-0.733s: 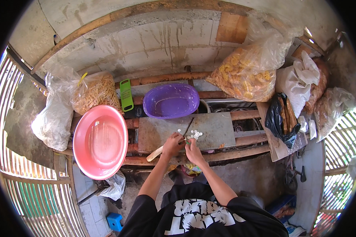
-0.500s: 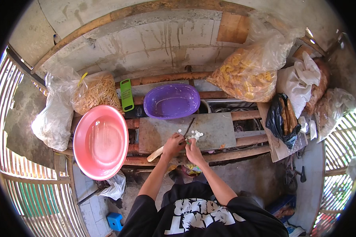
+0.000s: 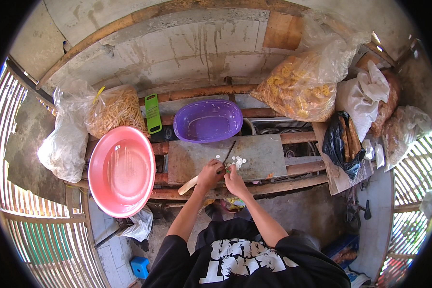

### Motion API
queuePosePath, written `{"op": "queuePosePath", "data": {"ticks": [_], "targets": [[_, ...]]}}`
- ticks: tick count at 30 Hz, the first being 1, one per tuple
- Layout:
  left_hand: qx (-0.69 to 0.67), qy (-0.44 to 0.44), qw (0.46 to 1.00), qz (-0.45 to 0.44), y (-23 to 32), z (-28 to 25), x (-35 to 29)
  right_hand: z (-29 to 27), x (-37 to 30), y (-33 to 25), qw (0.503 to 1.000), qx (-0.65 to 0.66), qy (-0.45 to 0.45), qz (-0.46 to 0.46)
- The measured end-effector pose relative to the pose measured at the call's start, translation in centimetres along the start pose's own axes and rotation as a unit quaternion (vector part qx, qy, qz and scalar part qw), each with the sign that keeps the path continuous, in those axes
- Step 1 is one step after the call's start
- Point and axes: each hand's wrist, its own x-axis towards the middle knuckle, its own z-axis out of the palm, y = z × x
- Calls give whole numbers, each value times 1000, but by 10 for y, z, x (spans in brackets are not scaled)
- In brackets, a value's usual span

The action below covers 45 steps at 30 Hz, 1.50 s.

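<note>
Low over the grey board (image 3: 192, 151), my left hand (image 3: 209, 174) is closed round a long pale stick-shaped piece (image 3: 188, 185); its kind is unclear. One end sticks out below my left wrist toward the board's near left. Beside it, my right hand (image 3: 234, 182) is closed on a knife (image 3: 230, 150) whose thin dark blade points away from me; the grip is hidden by the fingers. Small round white slices (image 3: 239, 161) lie on the board just beyond my right hand, and one lone slice (image 3: 218, 156) lies beyond my left.
A purple basin (image 3: 208, 122) stands behind the board, with a green slicer (image 3: 152, 114) to its left. At the left is a large pink basin (image 3: 122, 192). Clear bags of yellow chips (image 3: 297, 89) and pale sticks (image 3: 114, 109) stand farther back. Gaps show between the wooden bars (image 3: 305, 169).
Both hands stay nearly in place, with only slight finger movement round the pale piece and the knife. The whole view has shifted a little.
</note>
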Motion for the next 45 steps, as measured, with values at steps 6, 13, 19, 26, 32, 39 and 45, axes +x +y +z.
{"op": "queuePosePath", "data": {"ticks": [6,13,19,26,32,39,45], "targets": [[-2,7,1000,-3,1,0,3,3,10,6,996,-84,-24,3],[-6,17,1000,-3,-5,0,4,6,9,-1,993,-120,-7,7],[-2,20,1000,-1,-7,2,5,0,-4,10,998,-52,7,16],[-12,19,999,-25,-4,2,5,-3,-14,15,999,-4,33,17],[-4,25,999,-24,-3,0,7,-13,-13,1,999,1,37,32],[-3,37,999,-3,-5,0,5,-4,-11,-4,998,17,54,-18],[-14,16,1000,-19,-9,1,6,1,-5,-6,999,21,26,8]]}}
